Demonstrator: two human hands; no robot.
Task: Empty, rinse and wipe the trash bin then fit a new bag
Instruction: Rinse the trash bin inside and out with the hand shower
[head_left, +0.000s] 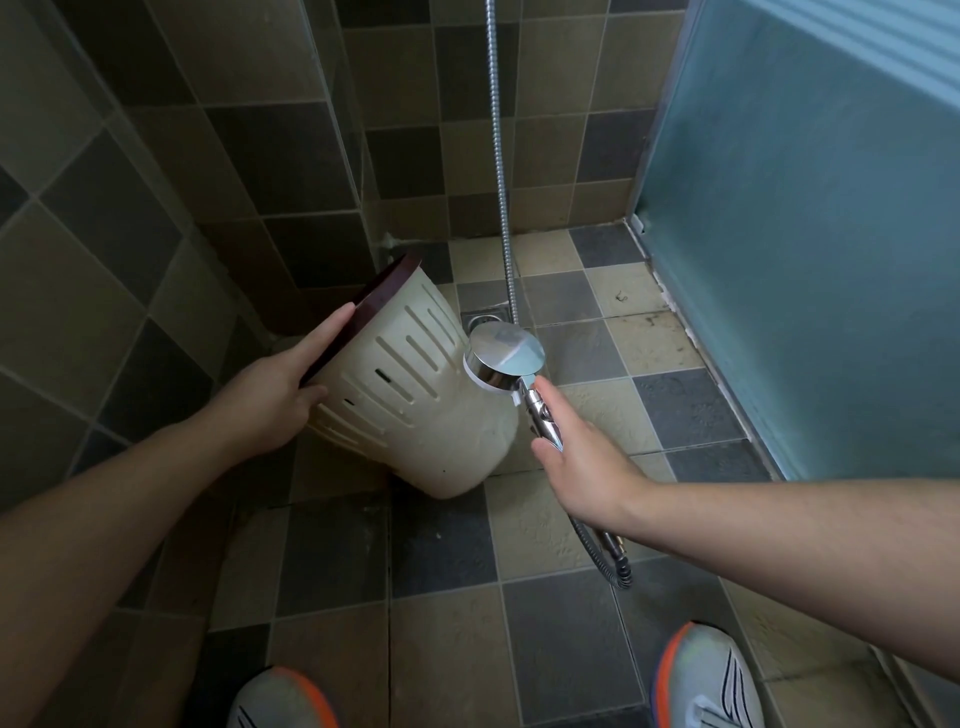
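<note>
A cream plastic trash bin (415, 395) with slotted sides and a dark brown rim is tilted above the tiled floor, its open mouth facing up and left, away from me. My left hand (275, 395) grips the bin at the rim. A chrome shower head (501, 356) is pressed close to the bin's outer wall near the base. My right hand (576, 457) holds the shower head's handle, index finger stretched along it. The inside of the bin is hidden.
A metal shower hose (503, 171) hangs down the tiled back wall and loops behind my right wrist. A square floor drain (485, 318) lies behind the shower head. Frosted blue glass (810, 234) closes the right side. My two shoes are at the bottom edge.
</note>
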